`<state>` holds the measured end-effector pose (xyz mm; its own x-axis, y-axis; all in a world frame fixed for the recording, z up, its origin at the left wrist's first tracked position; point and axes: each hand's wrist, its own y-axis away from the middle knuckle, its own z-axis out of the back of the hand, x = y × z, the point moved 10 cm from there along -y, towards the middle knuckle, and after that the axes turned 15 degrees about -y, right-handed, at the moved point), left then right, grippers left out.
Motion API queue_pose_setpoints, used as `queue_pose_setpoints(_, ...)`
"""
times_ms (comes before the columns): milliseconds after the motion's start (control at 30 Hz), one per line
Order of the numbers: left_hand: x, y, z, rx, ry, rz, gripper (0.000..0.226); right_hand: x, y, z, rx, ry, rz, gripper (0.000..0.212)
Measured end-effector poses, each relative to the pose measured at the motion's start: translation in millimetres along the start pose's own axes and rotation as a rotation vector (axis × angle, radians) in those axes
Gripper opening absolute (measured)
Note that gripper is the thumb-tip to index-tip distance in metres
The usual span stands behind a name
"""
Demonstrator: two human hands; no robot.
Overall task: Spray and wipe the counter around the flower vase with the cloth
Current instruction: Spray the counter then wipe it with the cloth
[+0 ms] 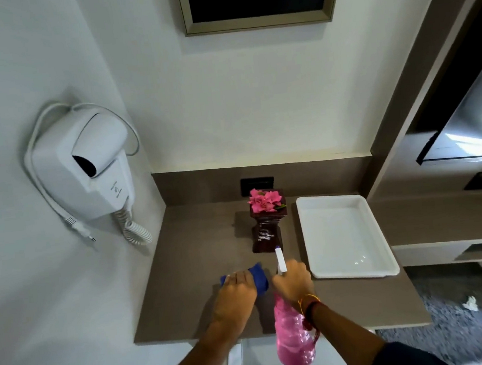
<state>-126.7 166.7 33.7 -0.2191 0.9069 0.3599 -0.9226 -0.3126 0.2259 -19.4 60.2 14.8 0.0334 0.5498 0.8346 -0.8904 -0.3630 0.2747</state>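
The blue cloth (pixel 259 275) lies on the counter (pixel 199 246) before the flower vase (pixel 267 234), pressed beneath the flat-fingered left hand (pixel 236 293). Just right of it, the right hand (pixel 293 281) grips the pink spray bottle (pixel 292 340), nozzle toward the vase.

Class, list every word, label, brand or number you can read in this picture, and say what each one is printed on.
No text here is readable.
Hair dryer: small grey print low on its wall mount, too small to read.
Flower vase: white marks on its front, blurred; they may be glare and not lettering.
Spray bottle: no label shows.
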Motion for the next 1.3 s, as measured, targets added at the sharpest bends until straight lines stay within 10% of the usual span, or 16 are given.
queue_pose_setpoints(733, -74, -65, 74, -0.224, -0.114, 0.003, 0.044, 7, -101, 237, -0.311, -0.228, 0.385, 0.04)
queue_pose_setpoints(1000, -87, -73, 54, -0.207, -0.159, 0.055, 0.044, -41, -138, 234, -0.213, -0.416, 0.287, 0.047)
queue_pose_setpoints(1300, -75, -55, 72, -0.085, -0.132, 0.142, 0.044, -11, -124, 244, 0.07, 0.084, 0.453, 0.112)
